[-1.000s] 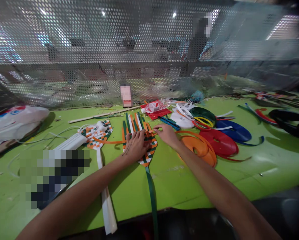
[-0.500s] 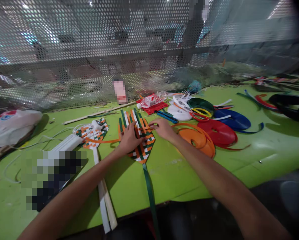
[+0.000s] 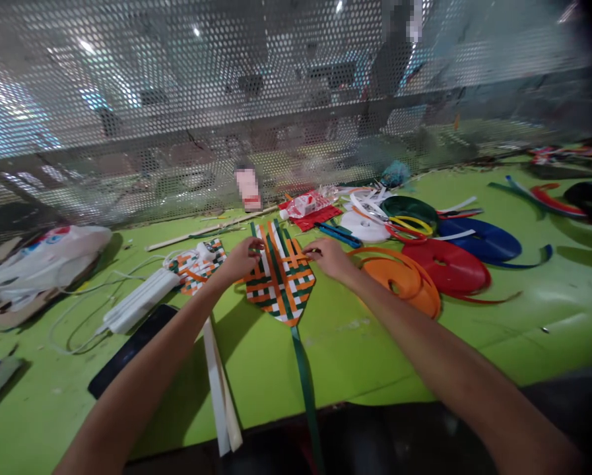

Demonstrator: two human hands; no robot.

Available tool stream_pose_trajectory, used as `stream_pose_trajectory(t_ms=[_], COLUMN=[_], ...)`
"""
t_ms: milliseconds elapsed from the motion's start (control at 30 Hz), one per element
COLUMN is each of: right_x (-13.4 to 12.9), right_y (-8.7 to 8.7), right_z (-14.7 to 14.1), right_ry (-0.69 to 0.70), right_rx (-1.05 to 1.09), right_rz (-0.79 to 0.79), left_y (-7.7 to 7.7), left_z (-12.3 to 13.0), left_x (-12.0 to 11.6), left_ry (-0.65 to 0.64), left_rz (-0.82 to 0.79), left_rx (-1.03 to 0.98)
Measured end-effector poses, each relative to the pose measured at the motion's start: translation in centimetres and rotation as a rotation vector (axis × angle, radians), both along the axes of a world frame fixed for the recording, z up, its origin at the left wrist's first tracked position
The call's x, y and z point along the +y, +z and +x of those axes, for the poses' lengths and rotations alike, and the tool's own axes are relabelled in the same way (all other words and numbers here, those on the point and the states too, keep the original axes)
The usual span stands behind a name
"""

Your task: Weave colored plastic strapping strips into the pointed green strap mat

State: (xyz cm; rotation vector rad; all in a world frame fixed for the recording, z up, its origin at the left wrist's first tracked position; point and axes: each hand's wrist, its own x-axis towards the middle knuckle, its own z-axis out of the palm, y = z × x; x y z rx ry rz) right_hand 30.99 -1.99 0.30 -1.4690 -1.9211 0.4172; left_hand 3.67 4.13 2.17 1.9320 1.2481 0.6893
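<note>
A woven piece point(image 3: 286, 290) of orange, white and green strips lies on the green table, its loose strip ends pointing away and a green tail point(image 3: 303, 376) hanging over the near edge. At its left edge, my left hand point(image 3: 246, 258) has its fingers curled together; what they pinch is too small to make out. My right hand point(image 3: 328, 256) pinches an orange strip point(image 3: 300, 256) at the right edge. A second woven piece point(image 3: 197, 267) lies left of my left hand, under a white cable, with white sticks point(image 3: 219, 389) below it.
Orange point(image 3: 414, 284), red point(image 3: 447, 267) and blue point(image 3: 478, 237) strip coils lie right. A blue cutter point(image 3: 338, 234) and plastic bottle point(image 3: 305, 204) stay behind. Left are a power strip point(image 3: 144, 300), phone point(image 3: 132, 349) and plastic bag point(image 3: 53, 260). Perforated mesh point(image 3: 276, 99) stands behind.
My left hand has lifted off the middle of the woven piece and moved to its left edge. My right hand stays at the right edge. The whole view has shifted slightly.
</note>
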Motion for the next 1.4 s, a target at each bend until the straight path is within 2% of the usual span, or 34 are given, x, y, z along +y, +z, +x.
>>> stream_pose_trajectory(t_ms=[67,167,267,433,633,900,1167,1400], right_x=[0.0,0.1,0.2,0.2,0.1,0.1,0.1,0.2], right_y=[0.0,-0.3,-0.7,-0.9,-0.7,-0.8,-0.8,-1.0], right_z=[0.0,0.1,0.2,0.4,0.3,0.4,0.5,0.7], right_ry=[0.009,0.011,0.008,0.013,0.024,-0.022,-0.052,-0.085], right_rx=[-0.005,-0.010,-0.016,-0.013,-0.009,0.061,0.029,0.014], right_rz=[0.000,0.004,0.008,0.009,-0.006,-0.038,-0.039,-0.041], left_y=[0.2,0.3,0.0,-1.3,-2.2,-1.8,-1.0,-0.4], left_z=[-0.1,-0.2,-0.1,-0.6,-1.8,-2.1,-1.8,-1.7], left_x=[-0.2,-0.7,-0.9,0.2,1.2,0.8,0.4,0.2], left_ry=[-0.024,-0.106,-0.159,-0.141,-0.220,-0.167,-0.046,-0.075], left_rz=[-0.006,-0.095,-0.138,-0.195,-0.244,-0.229,-0.183,-0.220], left_rx=[0.046,0.145,0.179,0.057,-0.044,-0.105,-0.017,0.024])
